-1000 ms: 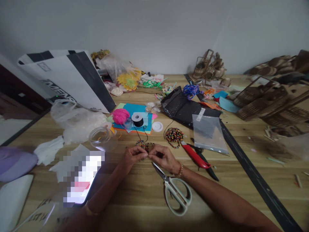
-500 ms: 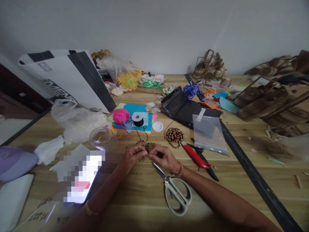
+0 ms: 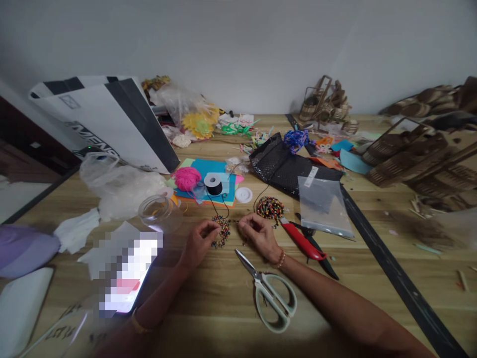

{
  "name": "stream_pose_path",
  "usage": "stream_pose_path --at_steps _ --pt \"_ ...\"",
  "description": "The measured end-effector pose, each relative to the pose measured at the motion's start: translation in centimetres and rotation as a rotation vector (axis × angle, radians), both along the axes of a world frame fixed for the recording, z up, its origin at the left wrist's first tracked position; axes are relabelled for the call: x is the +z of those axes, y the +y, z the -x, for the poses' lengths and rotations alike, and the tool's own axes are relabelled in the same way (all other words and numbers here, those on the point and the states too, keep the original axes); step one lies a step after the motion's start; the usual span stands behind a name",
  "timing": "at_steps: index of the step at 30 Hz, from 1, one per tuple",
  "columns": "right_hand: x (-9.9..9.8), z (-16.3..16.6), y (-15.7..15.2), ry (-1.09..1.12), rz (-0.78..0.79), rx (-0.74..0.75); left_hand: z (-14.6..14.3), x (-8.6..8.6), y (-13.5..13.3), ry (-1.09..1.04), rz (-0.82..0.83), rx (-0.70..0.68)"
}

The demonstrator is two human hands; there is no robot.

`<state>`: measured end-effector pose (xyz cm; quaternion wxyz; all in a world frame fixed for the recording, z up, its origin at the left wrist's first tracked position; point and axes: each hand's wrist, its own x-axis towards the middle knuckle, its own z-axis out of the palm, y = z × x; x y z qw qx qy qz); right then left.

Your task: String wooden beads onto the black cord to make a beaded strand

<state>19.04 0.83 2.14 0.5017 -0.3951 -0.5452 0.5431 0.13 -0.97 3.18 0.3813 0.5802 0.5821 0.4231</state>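
My left hand point(image 3: 201, 239) is closed in a pinch at the left edge of a small heap of colourful beads point(image 3: 224, 231). What its fingertips hold is too small to make out. To the right, my right hand point(image 3: 260, 237) is also pinched closed, its fingertips apart from the left ones; anything in them is hidden. A few dark beads point(image 3: 233, 222) lie between the hands. Beyond my right hand sits a coil of multicoloured bead strings point(image 3: 269, 205). Scissors with pale green handles point(image 3: 274, 303) lie just below it, blades pointing at the hands.
Behind the beads, a spool of black cord point(image 3: 213, 184) and pink yarn point(image 3: 187, 178) rest on coloured sheets. A red-handled cutter point(image 3: 303, 241) lies right, beside a clear plastic bag point(image 3: 326, 206). At left are a clear jar point(image 3: 155, 213) and a lit phone point(image 3: 130, 278).
My hands, whose fingertips met over the beads, have drawn apart. The right has shifted right and slightly up, the left slightly left, leaving the bead heap more visible.
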Motion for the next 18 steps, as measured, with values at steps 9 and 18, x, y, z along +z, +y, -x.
stream_pose_path --at_steps 9,18 --pt "-0.6 -0.5 0.8 0.086 0.03 -0.113 -0.3 0.5 0.8 0.123 -0.176 0.004" --pt "-0.4 0.2 -0.1 0.095 0.075 0.063 -1.8 1.6 1.5 0.189 -0.214 -0.081"
